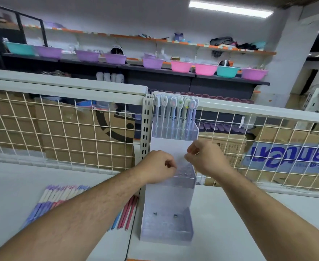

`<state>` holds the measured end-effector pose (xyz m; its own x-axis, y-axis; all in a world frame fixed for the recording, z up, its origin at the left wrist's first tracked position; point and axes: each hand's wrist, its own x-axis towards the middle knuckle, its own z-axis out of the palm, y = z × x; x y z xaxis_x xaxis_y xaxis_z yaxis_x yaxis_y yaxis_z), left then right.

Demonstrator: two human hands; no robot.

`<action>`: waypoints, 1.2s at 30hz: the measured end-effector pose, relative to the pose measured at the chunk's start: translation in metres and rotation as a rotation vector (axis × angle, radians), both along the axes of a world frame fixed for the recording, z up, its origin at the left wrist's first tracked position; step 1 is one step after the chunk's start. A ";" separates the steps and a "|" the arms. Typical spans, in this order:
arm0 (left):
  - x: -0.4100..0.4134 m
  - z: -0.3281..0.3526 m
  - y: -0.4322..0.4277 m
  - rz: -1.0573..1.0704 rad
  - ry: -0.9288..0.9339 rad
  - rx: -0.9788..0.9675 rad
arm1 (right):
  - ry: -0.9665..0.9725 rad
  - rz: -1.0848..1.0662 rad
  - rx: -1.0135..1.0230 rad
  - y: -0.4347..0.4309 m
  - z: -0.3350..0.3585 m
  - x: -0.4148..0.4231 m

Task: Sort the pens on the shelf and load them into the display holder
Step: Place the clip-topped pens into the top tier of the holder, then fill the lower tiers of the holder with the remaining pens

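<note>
A clear tiered display holder (167, 223) stands on the white shelf (239, 223) against the wire grid. Its top tier holds several pastel pens (175, 113) with oval cartoon toppers, standing upright. The middle tier (185, 176) and the bottom tier show rows of holes without pens. My left hand (159, 165) hovers at the left of the middle tier with curled fingers and nothing visible in them. Just above that tier's right side, my right hand (202, 157) has its fingertips drawn together, also with nothing visible. A row of loose pens (60, 196) lies flat on the shelf at the left, partly hidden by my left forearm.
A white wire grid (60, 132) backs the shelf, with cardboard boxes (90, 140) behind it. A slotted upright post (146, 125) stands just left of the holder. Coloured plastic basins (181, 65) line far shelves.
</note>
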<state>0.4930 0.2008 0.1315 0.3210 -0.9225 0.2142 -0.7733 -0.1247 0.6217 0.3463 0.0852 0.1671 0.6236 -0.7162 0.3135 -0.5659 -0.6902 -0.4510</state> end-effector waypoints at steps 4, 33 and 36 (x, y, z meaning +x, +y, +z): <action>0.002 -0.001 0.009 0.064 0.001 -0.039 | -0.020 0.045 0.032 -0.004 -0.008 0.001; 0.260 -0.085 0.257 0.260 -0.154 0.247 | 0.249 0.207 0.076 0.236 -0.098 0.232; 0.276 -0.102 0.276 0.318 -0.124 0.296 | 0.282 0.201 0.106 0.254 -0.117 0.249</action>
<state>0.7690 0.4764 0.0291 0.5868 -0.8096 0.0111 -0.7344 -0.5264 0.4285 0.5955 0.3388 0.0500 0.8068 -0.5895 0.0397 -0.5359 -0.7584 -0.3711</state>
